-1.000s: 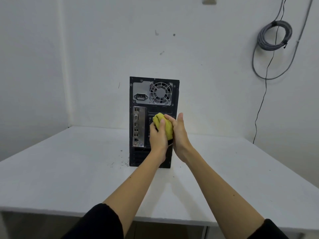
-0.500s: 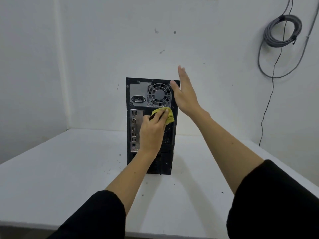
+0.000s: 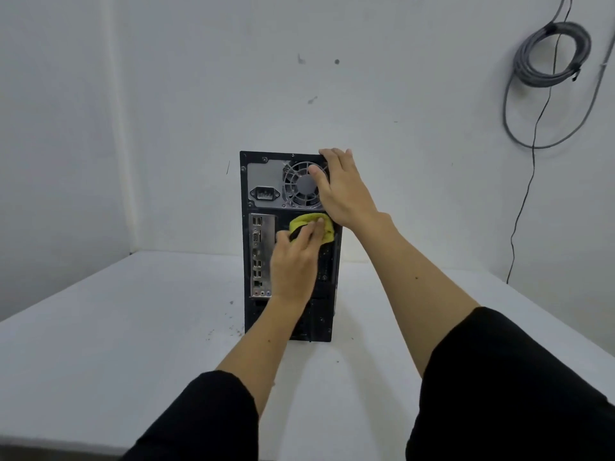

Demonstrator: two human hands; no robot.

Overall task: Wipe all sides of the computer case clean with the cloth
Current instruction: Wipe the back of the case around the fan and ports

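I see the computer case (image 3: 263, 247) standing upright on the white table (image 3: 133, 327), near its far edge and about in the middle between the left and right edges, with the rear panel turned to me. My left hand (image 3: 294, 261) presses the yellow cloth (image 3: 312, 226) flat against this rear panel, just below the power supply, to the right of the silver port plate (image 3: 262, 256); the fingers lie nearly straight over the cloth, so the hand pushes it and is not closed around it. My right hand (image 3: 342, 188) grasps the top right corner of the case: the fingers curl over the top edge and the thumb lies on the fan grille (image 3: 301, 186). Some dark crumbs (image 3: 229, 331) lie on the table beside the bottom left corner of the case. On the wall at the upper right hangs a coiled grey cable (image 3: 549, 58).
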